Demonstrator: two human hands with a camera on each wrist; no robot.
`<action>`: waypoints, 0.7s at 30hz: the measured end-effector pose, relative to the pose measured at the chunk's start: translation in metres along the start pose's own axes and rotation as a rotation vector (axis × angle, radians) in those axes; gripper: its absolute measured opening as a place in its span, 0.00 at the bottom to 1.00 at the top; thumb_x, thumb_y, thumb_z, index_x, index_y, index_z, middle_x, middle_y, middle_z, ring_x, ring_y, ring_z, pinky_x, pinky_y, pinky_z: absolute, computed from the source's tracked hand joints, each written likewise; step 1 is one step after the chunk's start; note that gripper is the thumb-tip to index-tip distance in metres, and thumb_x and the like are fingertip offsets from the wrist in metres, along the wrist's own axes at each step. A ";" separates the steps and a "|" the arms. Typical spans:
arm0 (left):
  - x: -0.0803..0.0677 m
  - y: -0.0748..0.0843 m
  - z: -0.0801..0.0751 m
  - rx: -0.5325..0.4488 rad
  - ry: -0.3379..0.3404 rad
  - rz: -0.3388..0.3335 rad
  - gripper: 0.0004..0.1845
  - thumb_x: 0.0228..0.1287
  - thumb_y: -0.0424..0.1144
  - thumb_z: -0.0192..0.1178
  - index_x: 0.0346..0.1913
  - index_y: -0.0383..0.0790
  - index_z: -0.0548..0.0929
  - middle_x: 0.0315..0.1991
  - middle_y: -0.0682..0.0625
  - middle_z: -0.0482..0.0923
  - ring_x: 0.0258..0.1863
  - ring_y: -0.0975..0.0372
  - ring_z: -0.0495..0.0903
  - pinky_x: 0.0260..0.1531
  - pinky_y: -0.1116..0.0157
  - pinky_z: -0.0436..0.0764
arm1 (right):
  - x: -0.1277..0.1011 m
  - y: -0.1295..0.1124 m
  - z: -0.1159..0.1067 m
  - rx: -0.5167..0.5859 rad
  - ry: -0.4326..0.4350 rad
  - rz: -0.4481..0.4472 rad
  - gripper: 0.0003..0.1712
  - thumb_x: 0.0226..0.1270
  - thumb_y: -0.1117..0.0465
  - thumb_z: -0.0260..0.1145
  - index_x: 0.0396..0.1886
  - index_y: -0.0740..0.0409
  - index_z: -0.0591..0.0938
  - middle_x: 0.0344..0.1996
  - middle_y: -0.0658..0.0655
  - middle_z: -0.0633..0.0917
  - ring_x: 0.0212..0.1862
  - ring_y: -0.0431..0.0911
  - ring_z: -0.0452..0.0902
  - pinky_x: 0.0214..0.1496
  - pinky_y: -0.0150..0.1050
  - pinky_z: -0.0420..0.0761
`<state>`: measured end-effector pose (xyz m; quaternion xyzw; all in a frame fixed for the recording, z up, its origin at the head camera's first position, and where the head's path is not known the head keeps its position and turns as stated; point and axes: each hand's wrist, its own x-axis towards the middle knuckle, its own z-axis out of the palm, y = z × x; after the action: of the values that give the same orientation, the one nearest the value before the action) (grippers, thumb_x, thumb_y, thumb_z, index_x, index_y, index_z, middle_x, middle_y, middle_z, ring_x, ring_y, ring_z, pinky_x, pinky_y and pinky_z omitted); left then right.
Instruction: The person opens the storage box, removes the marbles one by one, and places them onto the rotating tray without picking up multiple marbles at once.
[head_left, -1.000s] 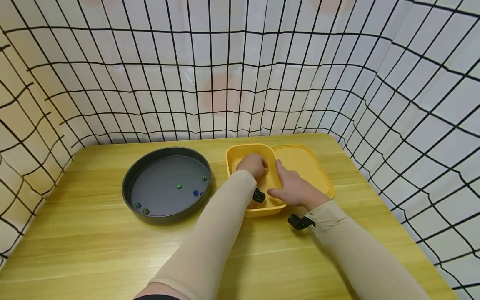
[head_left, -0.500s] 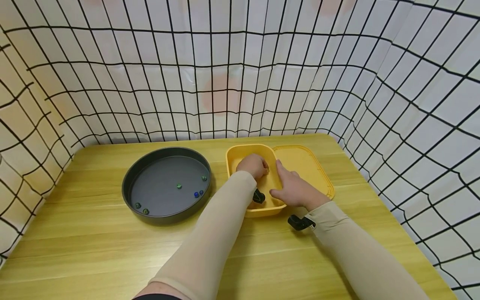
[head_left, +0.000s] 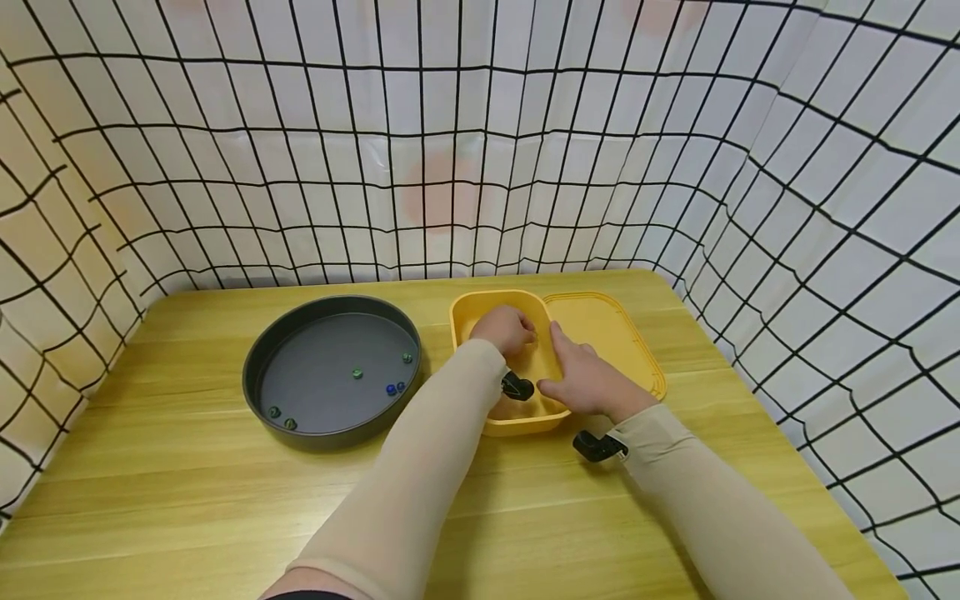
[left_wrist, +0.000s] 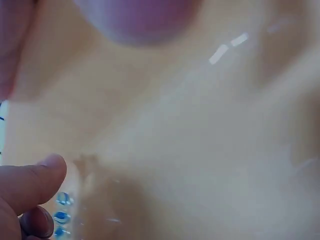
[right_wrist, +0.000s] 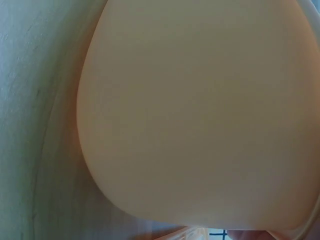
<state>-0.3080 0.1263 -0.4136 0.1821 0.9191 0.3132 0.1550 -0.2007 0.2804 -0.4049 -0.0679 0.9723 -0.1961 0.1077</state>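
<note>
My left hand (head_left: 501,328) reaches down into a yellow plastic box (head_left: 510,427), its fingers curled near the far right part of the floor. Several clear marbles with blue swirls (left_wrist: 61,217) show in the left wrist view, close beside a thumb and a bent finger. I cannot tell whether the left hand pinches a marble. Against the box's right wall rests my right hand (head_left: 596,383), fingers spread, thumb reaching over the rim. The right wrist view is mostly filled by the box's outer wall (right_wrist: 200,120).
A dark grey round pan (head_left: 330,435) stands to the left, holding several small green marbles (head_left: 357,373) and blue marbles (head_left: 391,389). Under the box's right side lies a yellow lid (head_left: 607,333). Black netting over white sheeting (head_left: 438,196) borders the wooden table (head_left: 187,500).
The blue marbles in the pan have shifted slightly and come to rest side by side. My left wrist has turned a little inside the box; the right hand stays at the wall.
</note>
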 end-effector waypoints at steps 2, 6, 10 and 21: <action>-0.001 0.001 -0.004 -0.009 0.002 0.006 0.09 0.76 0.46 0.65 0.50 0.48 0.91 0.51 0.55 0.88 0.44 0.63 0.82 0.50 0.65 0.81 | 0.001 0.000 0.001 -0.004 -0.001 0.002 0.62 0.71 0.46 0.64 0.86 0.64 0.36 0.86 0.65 0.50 0.79 0.67 0.57 0.80 0.62 0.64; -0.007 0.005 -0.018 -0.038 -0.002 0.013 0.10 0.77 0.46 0.64 0.52 0.48 0.89 0.52 0.55 0.88 0.44 0.62 0.82 0.48 0.64 0.82 | 0.001 0.000 0.001 -0.020 -0.001 -0.002 0.61 0.72 0.46 0.64 0.86 0.65 0.36 0.85 0.66 0.52 0.79 0.68 0.57 0.80 0.62 0.63; -0.017 0.007 -0.041 -0.049 0.022 0.031 0.11 0.78 0.47 0.63 0.53 0.49 0.88 0.50 0.54 0.88 0.39 0.62 0.83 0.41 0.65 0.82 | 0.001 -0.001 0.000 -0.029 -0.007 -0.001 0.60 0.73 0.46 0.64 0.86 0.65 0.36 0.85 0.66 0.53 0.79 0.68 0.57 0.79 0.63 0.64; -0.068 -0.020 -0.127 -0.041 0.110 0.043 0.14 0.78 0.48 0.63 0.57 0.47 0.88 0.61 0.50 0.83 0.49 0.58 0.79 0.50 0.58 0.81 | 0.003 -0.001 0.001 -0.021 -0.009 0.012 0.61 0.74 0.44 0.63 0.86 0.63 0.36 0.86 0.64 0.51 0.80 0.68 0.55 0.82 0.63 0.60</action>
<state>-0.3031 0.0164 -0.3183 0.1811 0.9156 0.3446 0.1011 -0.2032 0.2785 -0.4053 -0.0642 0.9742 -0.1849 0.1125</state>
